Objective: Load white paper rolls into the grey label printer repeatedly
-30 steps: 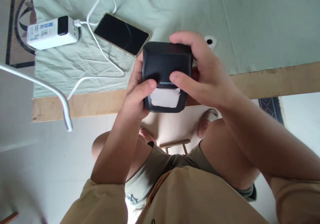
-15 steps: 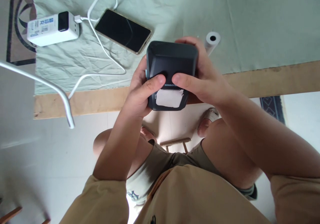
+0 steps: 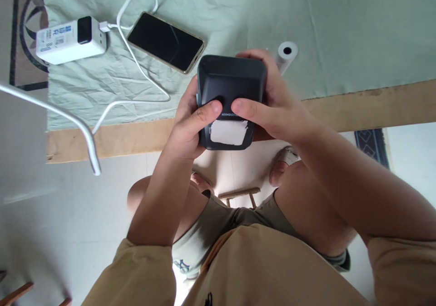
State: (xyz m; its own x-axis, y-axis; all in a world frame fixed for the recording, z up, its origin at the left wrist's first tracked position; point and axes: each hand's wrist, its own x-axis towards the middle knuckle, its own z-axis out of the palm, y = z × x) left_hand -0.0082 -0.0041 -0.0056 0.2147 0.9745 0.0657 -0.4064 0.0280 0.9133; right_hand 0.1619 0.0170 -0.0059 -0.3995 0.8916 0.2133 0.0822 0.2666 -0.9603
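Between both hands I hold a black label printer [image 3: 235,85] marked NIIMBOT, with a torn white patch on its lower face. My left hand [image 3: 194,119] is closed round its left side, the thumb pressing on the top face. From the right, my right hand [image 3: 269,101] grips it the same way, and the two thumbs lie close together. Most of the other fingers are hidden behind the printer. Just beyond my right hand, a white paper roll [image 3: 286,56] stands or leans on the cloth; its lower part is partly covered by the hand.
A smartphone [image 3: 166,41] lies on the green cloth [image 3: 357,33], left of the printer. Farther left sits a white power bank [image 3: 70,41] with a white cable [image 3: 136,60] plugged in. The table's wooden edge [image 3: 112,140] runs in front of me.
Both hands still hold the printer in the same grip. The whole view has shifted very slightly, so the printer, phone and paper roll appear a touch farther left.
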